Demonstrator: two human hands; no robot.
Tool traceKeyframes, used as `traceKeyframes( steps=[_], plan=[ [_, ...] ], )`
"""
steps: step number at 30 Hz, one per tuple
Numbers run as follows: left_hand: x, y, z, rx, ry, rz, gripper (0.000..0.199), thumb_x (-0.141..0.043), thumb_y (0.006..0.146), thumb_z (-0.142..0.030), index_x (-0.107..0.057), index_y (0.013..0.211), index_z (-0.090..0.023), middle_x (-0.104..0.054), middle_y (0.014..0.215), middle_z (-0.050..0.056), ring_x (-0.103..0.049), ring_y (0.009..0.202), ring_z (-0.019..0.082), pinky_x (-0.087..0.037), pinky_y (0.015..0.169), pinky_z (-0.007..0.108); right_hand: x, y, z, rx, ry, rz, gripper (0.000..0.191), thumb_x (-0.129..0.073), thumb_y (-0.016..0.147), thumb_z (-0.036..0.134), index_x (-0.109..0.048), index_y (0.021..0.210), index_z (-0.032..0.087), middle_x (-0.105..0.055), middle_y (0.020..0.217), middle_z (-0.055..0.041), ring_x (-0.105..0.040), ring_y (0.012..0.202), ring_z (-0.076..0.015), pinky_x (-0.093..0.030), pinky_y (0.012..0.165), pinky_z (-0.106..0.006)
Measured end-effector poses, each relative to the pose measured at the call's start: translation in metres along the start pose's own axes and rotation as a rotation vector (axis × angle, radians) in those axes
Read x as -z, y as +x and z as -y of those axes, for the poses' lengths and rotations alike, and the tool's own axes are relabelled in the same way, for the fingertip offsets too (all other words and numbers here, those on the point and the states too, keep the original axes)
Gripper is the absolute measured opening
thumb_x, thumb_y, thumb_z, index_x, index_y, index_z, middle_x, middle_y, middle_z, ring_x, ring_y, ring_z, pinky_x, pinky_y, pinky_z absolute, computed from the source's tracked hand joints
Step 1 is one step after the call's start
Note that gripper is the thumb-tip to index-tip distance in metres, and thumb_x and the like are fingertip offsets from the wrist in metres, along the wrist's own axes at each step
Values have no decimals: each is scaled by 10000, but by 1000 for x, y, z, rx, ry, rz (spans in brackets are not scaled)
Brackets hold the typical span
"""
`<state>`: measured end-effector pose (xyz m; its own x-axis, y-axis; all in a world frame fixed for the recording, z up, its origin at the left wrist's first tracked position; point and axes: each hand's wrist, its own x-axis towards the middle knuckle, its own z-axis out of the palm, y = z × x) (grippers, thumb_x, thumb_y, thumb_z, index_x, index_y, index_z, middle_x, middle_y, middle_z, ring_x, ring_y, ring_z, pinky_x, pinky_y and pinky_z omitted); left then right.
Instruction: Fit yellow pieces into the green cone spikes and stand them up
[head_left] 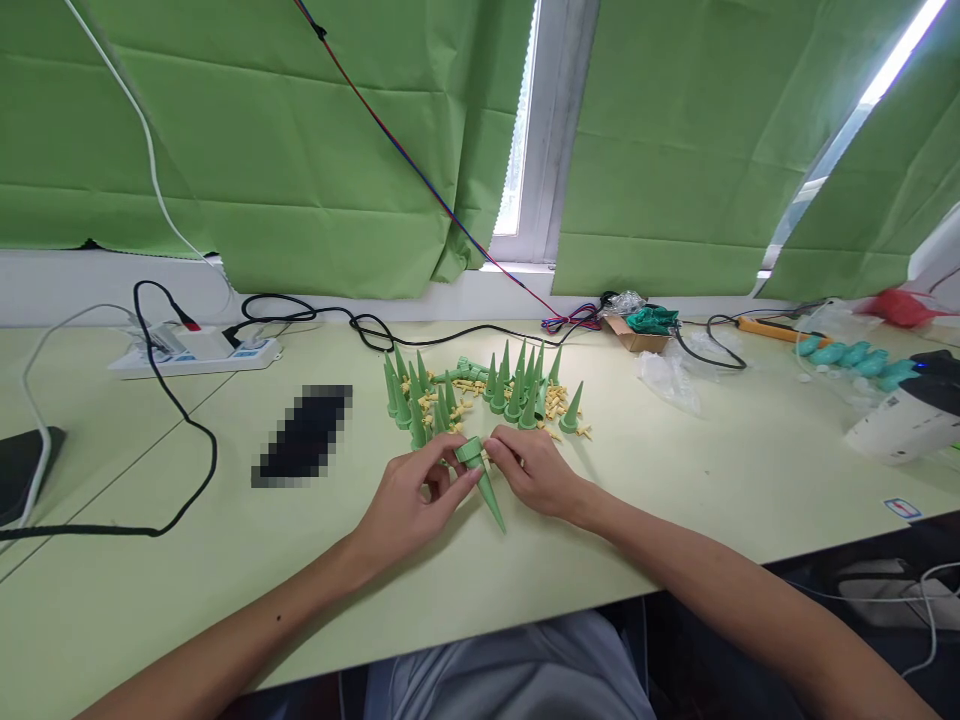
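Note:
A green plastic watering spike (491, 497), its wide round cap up and its point slanting down toward me, is gripped by the cap between the thumb and fingers of my left hand (420, 500). My right hand (536, 470) is closed in a pinch against the spike's side, just below the cap. What its fingertips hold is mostly hidden; a small pale bit shows there. Beyond my hands, several more green spikes (514, 395) stand points up on the table in two groups. Small yellow cross-shaped plastic pieces (556, 402) lie scattered among them.
Green tubular parts (472, 370) lie behind the spikes. A power strip (202, 355) with black cables and a blurred dark object (304, 435) are to the left. At the right are a small cardboard box (637, 335), plastic bags (669, 383), teal items (855, 358) and a white device (904, 415).

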<state>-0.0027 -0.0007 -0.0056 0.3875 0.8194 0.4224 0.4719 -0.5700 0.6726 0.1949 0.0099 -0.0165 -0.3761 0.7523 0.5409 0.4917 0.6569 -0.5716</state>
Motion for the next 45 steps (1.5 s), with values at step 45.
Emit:
traceKeyframes(
  steps=[45],
  plan=[
    [1, 9, -3, 435, -747, 464, 654, -418, 925, -662, -662, 757, -79, -627, 601, 67, -578, 387, 121, -427, 373, 200, 1, -2, 2, 180, 58, -169, 355, -388, 1036, 330, -456, 711, 204, -461, 585, 32, -409, 515, -98, -327, 523, -224]
  ],
)
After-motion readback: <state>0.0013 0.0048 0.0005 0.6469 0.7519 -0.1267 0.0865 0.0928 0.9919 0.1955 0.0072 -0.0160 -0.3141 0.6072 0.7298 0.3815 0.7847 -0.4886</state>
